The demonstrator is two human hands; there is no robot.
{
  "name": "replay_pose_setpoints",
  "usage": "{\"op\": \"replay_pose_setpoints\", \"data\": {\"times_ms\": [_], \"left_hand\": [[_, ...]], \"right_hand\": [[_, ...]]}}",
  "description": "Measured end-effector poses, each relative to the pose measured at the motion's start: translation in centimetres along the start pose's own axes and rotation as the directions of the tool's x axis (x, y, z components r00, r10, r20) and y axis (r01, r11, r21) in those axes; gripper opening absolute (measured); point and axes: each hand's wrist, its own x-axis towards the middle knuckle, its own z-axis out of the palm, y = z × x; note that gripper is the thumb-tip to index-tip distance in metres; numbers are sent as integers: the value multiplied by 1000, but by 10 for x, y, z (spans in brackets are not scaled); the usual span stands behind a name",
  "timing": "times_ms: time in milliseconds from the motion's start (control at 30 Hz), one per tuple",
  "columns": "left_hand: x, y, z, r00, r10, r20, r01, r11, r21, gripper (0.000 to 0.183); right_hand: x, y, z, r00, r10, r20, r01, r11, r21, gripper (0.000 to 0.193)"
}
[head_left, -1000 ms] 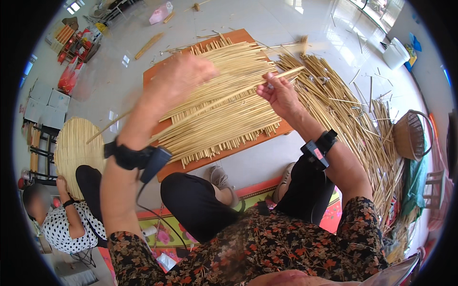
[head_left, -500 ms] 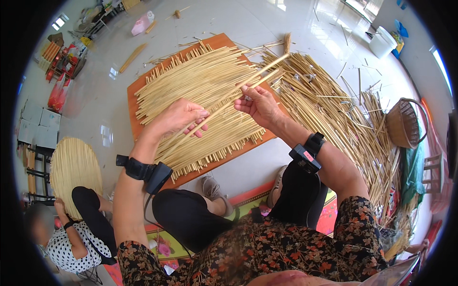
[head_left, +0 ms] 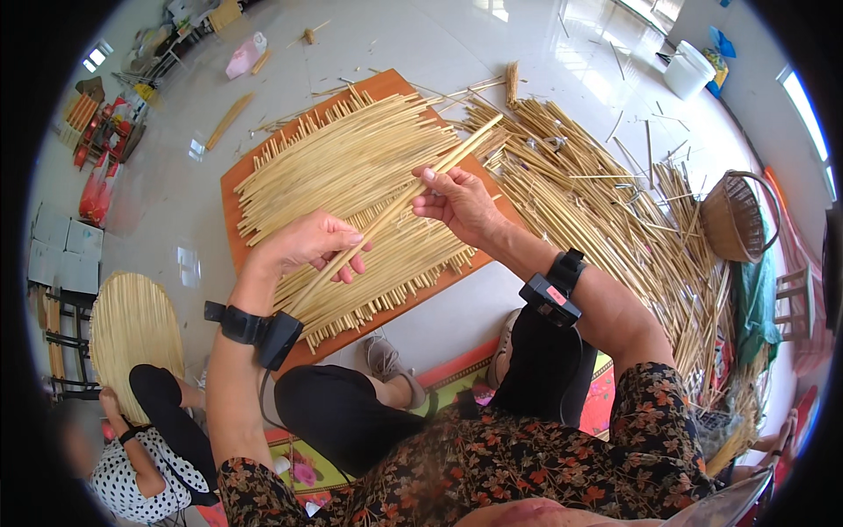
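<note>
Two pale plant stalks [head_left: 386, 213] lie side by side in a slant across my hands, above the table. My left hand [head_left: 318, 241] pinches them near the lower part, with the other fingers curled loosely below. Farther up, my right hand [head_left: 457, 200] grips them between thumb and fingers, and their upper ends stick out past it. Under both hands spreads a mat of closely laid stalks [head_left: 342, 167] with uneven ends, resting on an orange-brown tabletop [head_left: 230, 189]. A strip across the mat's middle is partly hidden by my hands.
Right of the table lies a big heap of loose stalks [head_left: 580, 211], with a wicker basket [head_left: 733, 215] beyond it. At lower left another person [head_left: 145, 465] sits by an oval stalk mat [head_left: 136, 325]. A white bucket [head_left: 688, 72] stands at the far right.
The two stalks, spread apart at their upper ends before, now lie close together with their ends nearly level. Both hands stay closed on them; the whole view has shifted slightly.
</note>
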Motion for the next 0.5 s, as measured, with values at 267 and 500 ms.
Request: {"op": "replay_pose_setpoints", "data": {"times_ms": [267, 500], "left_hand": [[-7, -12, -8, 996, -73, 54, 73, 997, -3, 36], [-3, -22, -11, 994, -82, 72, 87, 994, -69, 38]], "right_hand": [[-4, -3, 2, 999, -23, -24, 23, 1000, 13, 26], [-4, -5, 5, 999, -25, -35, 24, 1000, -17, 23]]}}
